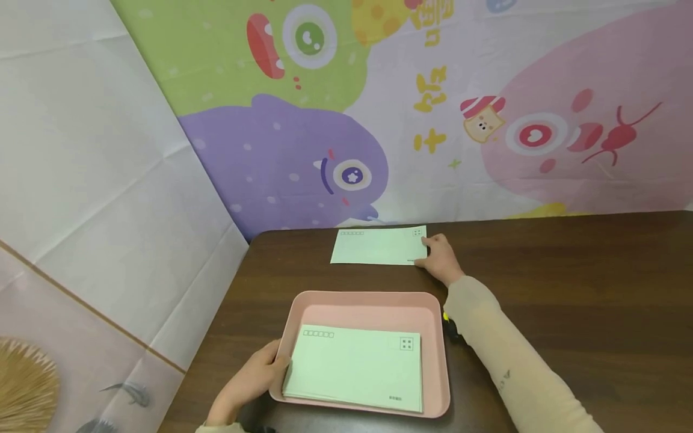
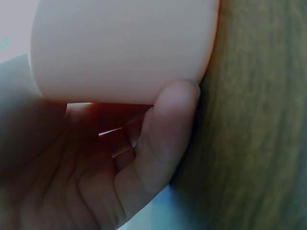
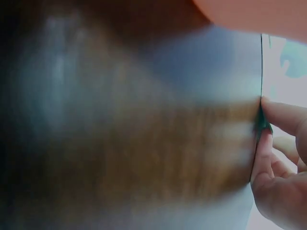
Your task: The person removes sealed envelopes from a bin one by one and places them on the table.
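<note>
- Head view: lower envelopes of stack (image 1: 352,370) hidden under top one; count indeterminate.
- Pink tray (image 1: 368,295): part of left rim covered by left hand (image 1: 251,376); top edge crops tray in left wrist view.
- Single envelope (image 1: 376,246): part of right edge covered by right hand (image 1: 441,258); corner print too small to read.
- Right sleeve (image 1: 503,349): cut off by bottom edge.
- Right wrist view: tabletop (image 3: 168,148) blurred.

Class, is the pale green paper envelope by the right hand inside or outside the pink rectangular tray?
Outside. The envelope is beyond the tray, with dark brown tabletop showing between them.
</note>
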A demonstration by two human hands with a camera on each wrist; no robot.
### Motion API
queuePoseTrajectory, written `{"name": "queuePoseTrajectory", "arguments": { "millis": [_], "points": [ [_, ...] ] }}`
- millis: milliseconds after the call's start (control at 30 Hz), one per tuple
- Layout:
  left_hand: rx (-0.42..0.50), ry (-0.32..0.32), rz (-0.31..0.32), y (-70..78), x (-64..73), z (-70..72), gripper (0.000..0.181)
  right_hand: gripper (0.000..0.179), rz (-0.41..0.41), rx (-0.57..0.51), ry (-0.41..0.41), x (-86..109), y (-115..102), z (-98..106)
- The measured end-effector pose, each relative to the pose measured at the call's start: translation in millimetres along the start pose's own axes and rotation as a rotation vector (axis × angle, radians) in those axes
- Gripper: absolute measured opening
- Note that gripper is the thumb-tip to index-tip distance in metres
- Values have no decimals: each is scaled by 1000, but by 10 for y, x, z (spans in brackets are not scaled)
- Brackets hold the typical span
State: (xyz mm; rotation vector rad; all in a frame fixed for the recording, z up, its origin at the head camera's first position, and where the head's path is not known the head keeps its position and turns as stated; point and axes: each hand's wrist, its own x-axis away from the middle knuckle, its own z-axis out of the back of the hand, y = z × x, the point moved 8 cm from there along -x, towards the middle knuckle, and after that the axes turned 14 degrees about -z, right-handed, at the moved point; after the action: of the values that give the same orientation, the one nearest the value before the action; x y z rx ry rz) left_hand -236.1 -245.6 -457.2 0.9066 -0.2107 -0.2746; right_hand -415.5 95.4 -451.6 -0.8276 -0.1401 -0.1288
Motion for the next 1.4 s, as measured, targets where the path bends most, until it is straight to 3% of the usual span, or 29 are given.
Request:
{"name": "queuePoseTrajectory", "arguments": {
  "millis": [433, 767, 1033, 1400],
  "points": [
    [-10, 36, 13, 5, 0, 19, 34, 58, -8, 22, 23, 22, -18, -7],
    [-23, 38, 21, -2, 2, 21, 34, 52, 29, 114, 50, 24, -94, 9],
    [-13, 44, 23, 9, -5, 20, 35, 51, -37, 107, -11, -6, -34, 13],
    [-4, 47, 16, 16, -22, 23, 35, 57, -33, 77, -59, -6, -4, -2]
  ]
}}
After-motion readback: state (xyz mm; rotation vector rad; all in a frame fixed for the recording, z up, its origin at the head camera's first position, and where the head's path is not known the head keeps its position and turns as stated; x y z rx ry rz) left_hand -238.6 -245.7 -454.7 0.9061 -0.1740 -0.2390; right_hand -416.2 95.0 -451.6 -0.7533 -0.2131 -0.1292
